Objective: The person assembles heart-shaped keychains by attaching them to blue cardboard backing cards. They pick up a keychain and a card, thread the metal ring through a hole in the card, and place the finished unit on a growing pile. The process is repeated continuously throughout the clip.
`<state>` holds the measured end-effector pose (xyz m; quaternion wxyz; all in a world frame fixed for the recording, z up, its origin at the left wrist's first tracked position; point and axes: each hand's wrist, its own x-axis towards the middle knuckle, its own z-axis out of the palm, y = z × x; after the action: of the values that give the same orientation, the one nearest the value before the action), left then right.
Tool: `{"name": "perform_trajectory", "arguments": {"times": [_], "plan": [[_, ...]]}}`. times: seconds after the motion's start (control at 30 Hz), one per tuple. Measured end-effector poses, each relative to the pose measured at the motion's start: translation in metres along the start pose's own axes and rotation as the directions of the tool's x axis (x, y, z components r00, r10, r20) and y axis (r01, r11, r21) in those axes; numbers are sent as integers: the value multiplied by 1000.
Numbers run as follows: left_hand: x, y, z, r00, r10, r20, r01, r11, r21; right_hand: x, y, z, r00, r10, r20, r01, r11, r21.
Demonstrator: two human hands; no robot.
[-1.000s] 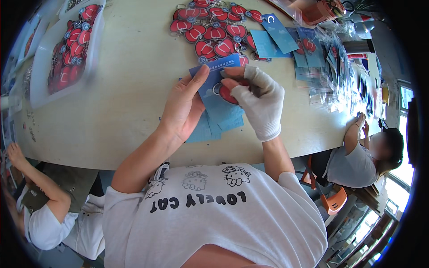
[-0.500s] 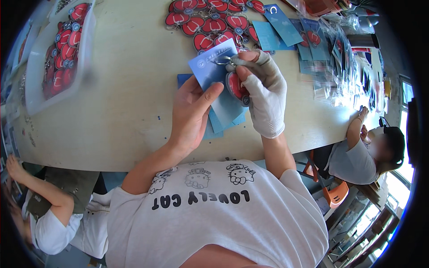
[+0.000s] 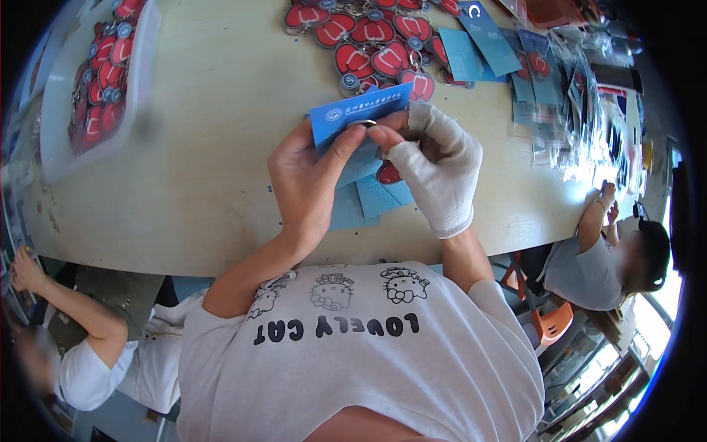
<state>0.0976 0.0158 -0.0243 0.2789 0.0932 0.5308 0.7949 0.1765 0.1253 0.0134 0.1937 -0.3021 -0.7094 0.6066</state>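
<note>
- Centrally, the left hand [image 3: 303, 173] pinches a blue card [image 3: 361, 105].
- Beside it, the gloved right hand [image 3: 436, 158] grips a red keychain [image 3: 388, 173] by its ring [image 3: 364, 122].
- Upper left: white tub [image 3: 141, 88].

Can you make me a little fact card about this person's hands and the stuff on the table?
Left hand: bare, gripping a blue card
Right hand: white-gloved, thumb tip bare, at a metal ring
Red keychain: partly hidden by right thumb
Table: keychain pile beyond hands; tub of more at left; bagged cards at right
Neighbours: one person left, another person right
</note>
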Motion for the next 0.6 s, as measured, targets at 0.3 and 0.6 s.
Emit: {"name": "perform_trajectory", "arguments": {"times": [0.3, 0.6], "plan": [[-2, 4, 2, 997, 70, 18, -70, 997, 23, -1, -3, -10, 995, 94, 22, -95, 993, 65], [-4, 9, 2, 997, -32, 75, 38, 996, -82, -2, -6, -8, 983, 146, 113, -177, 921, 347]]}}
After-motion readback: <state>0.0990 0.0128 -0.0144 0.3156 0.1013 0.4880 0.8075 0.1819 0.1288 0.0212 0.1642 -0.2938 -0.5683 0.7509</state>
